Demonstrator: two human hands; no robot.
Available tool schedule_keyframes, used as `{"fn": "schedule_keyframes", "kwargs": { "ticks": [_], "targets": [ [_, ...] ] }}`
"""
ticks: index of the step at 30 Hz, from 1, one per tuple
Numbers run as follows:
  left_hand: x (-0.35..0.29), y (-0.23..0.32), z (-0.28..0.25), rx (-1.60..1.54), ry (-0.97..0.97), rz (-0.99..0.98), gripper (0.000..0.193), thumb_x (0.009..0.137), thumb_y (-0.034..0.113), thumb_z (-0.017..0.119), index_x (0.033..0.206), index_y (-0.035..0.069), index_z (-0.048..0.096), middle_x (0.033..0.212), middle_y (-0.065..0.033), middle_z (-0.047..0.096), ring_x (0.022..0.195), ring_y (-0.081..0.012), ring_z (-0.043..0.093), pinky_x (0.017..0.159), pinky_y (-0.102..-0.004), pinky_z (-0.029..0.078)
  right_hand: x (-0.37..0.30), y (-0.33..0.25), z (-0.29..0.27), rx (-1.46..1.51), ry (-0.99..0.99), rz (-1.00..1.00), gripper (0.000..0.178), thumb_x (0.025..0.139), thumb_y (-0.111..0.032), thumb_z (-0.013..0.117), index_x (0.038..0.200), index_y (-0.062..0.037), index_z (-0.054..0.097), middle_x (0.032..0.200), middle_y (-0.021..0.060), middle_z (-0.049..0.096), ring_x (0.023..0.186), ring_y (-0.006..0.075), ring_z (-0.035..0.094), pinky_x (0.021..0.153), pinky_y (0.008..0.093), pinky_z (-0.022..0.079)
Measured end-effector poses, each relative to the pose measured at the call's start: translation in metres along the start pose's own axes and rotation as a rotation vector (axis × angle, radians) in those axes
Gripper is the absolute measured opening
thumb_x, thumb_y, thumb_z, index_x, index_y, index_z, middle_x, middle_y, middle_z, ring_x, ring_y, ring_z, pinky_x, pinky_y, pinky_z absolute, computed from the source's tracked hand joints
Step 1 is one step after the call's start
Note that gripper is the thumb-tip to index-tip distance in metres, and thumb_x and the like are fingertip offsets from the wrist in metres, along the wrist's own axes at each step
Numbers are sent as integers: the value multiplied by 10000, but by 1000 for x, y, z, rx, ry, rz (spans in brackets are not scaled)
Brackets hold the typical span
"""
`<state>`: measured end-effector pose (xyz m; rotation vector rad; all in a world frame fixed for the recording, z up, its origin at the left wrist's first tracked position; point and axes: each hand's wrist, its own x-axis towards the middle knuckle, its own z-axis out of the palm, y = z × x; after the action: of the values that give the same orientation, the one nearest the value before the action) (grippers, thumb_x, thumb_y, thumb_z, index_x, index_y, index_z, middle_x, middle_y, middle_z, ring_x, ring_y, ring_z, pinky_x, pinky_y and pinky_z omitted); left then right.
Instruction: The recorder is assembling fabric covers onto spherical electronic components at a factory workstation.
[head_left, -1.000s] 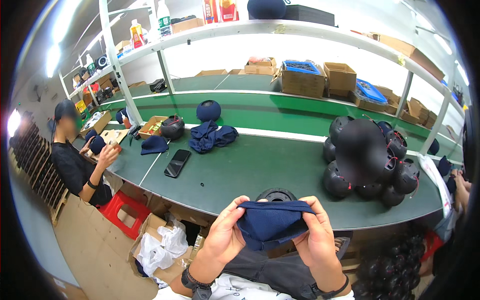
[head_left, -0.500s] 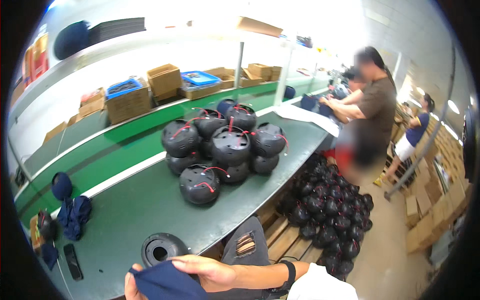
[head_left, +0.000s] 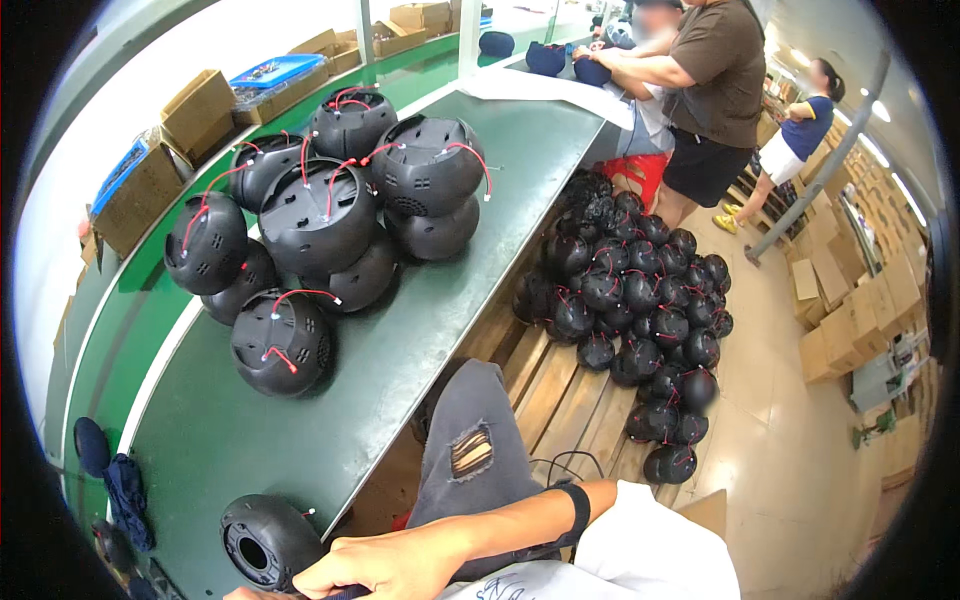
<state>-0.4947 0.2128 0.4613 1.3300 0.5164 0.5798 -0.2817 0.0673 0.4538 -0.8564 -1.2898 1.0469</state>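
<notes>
My right hand reaches in at the lower edge, its fingers bent around a navy blue cloth. Little of that cloth shows; the rest is below the frame. Of my left hand only a sliver appears at the bottom edge, and its grip is hidden. Right beside my hands, a round black plastic housing with a ring-shaped opening rests on the green work table. Farther along, several black round housings with red wires are stacked in two layers. One more housing stands at their near side.
Navy cloth pieces lie at the table's left. Cardboard boxes line the shelf behind. On the right, a wooden pallet bears a heap of black housings. A co-worker in a brown shirt handles dark blue round pieces.
The view has swung right and down, so the table and stacked housings look nearer and farther left. My hands and the cloth have dropped toward the lower edge; most of the cloth has left view.
</notes>
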Motion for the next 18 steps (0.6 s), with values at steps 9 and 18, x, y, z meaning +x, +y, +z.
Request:
{"fn": "schedule_keyframes", "kwargs": {
  "ticks": [9, 18],
  "targets": [
    [-15, 15, 33, -4, -378, -185, 337, 1023, 439, 621, 920, 142, 500, 909, -54, 520, 871, -232, 495, 840, -388, 408, -5, 19, 4, 985, -410, 118, 182, 1014, -160, 644, 941, 3, 608, 832, -20, 564, 776, 60, 524, 720, 257, 438],
    [-54, -41, 34, 231, 107, -13, 797, 931, 301, 701, 1549, 0, 298, 1544, -236, 412, 1422, -348, 426, 1196, -440, 331, -22, 33, 46, 37, 731, -60, 247, 1079, -195, 542, 1094, 46, 590, 1254, 191, 718, 867, 83, 608, 766, 299, 533]
  ]
}}
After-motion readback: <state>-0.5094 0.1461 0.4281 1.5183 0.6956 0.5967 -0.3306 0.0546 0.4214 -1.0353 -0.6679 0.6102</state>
